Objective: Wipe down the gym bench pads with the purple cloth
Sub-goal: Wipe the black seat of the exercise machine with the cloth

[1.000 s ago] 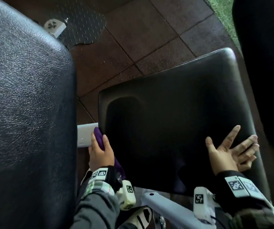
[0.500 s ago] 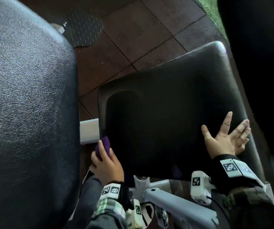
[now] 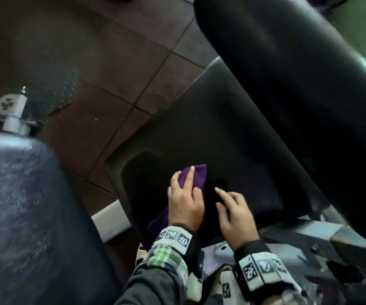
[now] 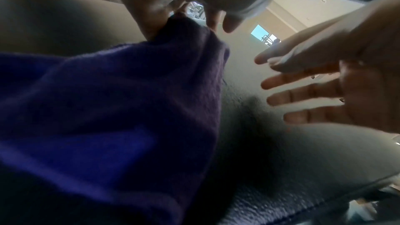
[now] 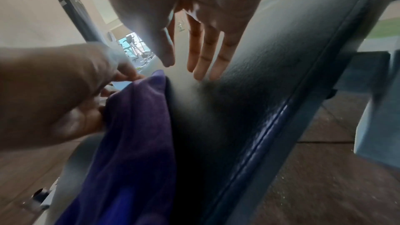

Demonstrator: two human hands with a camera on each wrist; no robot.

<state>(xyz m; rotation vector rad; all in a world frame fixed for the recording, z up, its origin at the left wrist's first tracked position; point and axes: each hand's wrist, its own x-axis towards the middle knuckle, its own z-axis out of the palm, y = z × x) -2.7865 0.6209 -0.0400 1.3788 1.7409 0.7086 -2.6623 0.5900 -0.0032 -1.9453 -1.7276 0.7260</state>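
The purple cloth (image 3: 196, 179) lies on the black seat pad (image 3: 221, 133), near its close left corner. My left hand (image 3: 186, 190) is on top of the cloth; in the right wrist view this left hand (image 5: 65, 91) has curled fingers gripping the cloth (image 5: 134, 134) at its edge. My right hand (image 3: 224, 201) is just right of it, fingers straight and spread over the pad, holding nothing. The left wrist view shows the cloth (image 4: 129, 109) bunched below the left hand (image 4: 194, 6), with the right hand (image 4: 314, 91) beside it. A tall black back pad (image 3: 287, 84) rises at the right.
Another large black pad (image 3: 23, 216) fills the lower left. A white frame tube (image 3: 111, 219) sticks out beside the seat, and grey metal frame parts (image 3: 310, 234) sit under the seat's near edge. A white bolted foot (image 3: 12, 111) stands on the brown tiled floor (image 3: 111, 84).
My left hand has brought the cloth from the seat pad's left edge up onto its top. My right hand has moved left from the pad's right side to beside the left hand.
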